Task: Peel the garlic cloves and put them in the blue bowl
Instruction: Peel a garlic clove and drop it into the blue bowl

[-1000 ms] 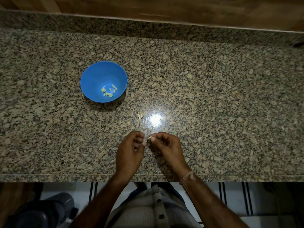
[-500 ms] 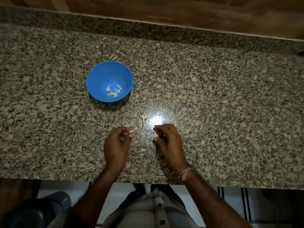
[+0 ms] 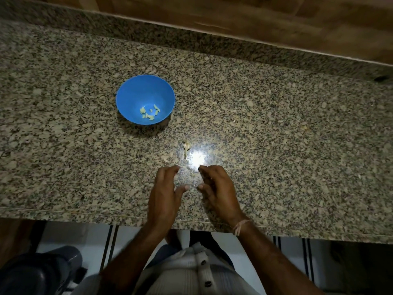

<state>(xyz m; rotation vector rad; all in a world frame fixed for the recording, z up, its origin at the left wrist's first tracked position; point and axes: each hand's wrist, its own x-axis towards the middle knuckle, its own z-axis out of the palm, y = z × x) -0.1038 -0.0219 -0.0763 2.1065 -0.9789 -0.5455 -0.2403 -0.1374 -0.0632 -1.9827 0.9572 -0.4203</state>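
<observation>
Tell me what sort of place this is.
Likely a home kitchen: a speckled granite counter, a blue bowl holding peeled garlic cloves, and wood panelling behind.

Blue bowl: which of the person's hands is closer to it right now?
Left. The left hand is nearer, on the counter in front of the blue bowl and slightly to its right. The right hand is further right, beyond the left one.

A home kitchen: speckled granite counter (image 3: pixel 276 124), wooden wall panel (image 3: pixel 276 24), bowl (image 3: pixel 136 92) of peeled garlic (image 3: pixel 150 113).
</observation>
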